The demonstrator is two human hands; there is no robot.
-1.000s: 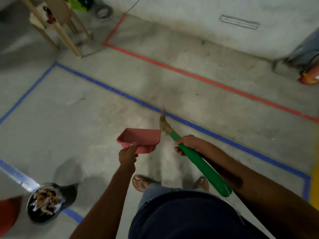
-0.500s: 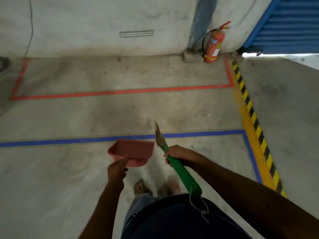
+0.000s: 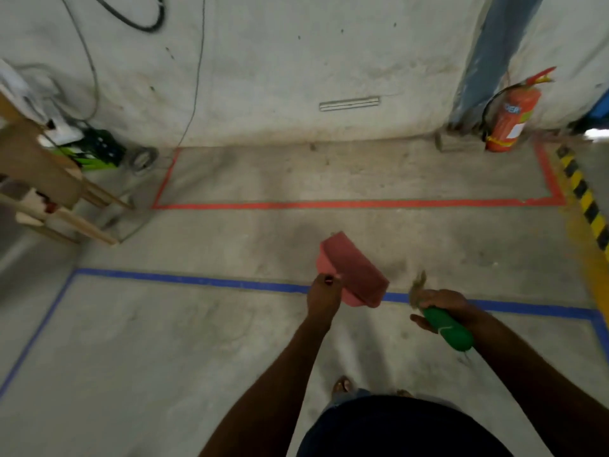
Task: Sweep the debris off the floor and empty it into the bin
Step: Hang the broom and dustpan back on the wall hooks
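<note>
My left hand (image 3: 323,295) grips the handle of a pink dustpan (image 3: 354,270), held in the air and tilted, its underside facing me. My right hand (image 3: 440,305) is curled round the green handle of a short broom (image 3: 446,326); its brown bristles (image 3: 418,286) stick up just past my fingers. Both are above the concrete floor near a blue tape line (image 3: 184,279). The bin is out of view, and I see no debris on the floor.
A red tape rectangle (image 3: 346,204) marks the floor ahead, by the wall. A fire extinguisher (image 3: 509,122) stands at the back right beside yellow-black hazard striping (image 3: 585,199). Wooden legs (image 3: 62,206), a green-black device (image 3: 95,150) and cables sit at the left. My feet (image 3: 342,384) show below.
The view has swung left and tipped up, bringing the wooden legs and device back in. The dustpan has turned from level to tilted, and the broom handle has swung to the right.
</note>
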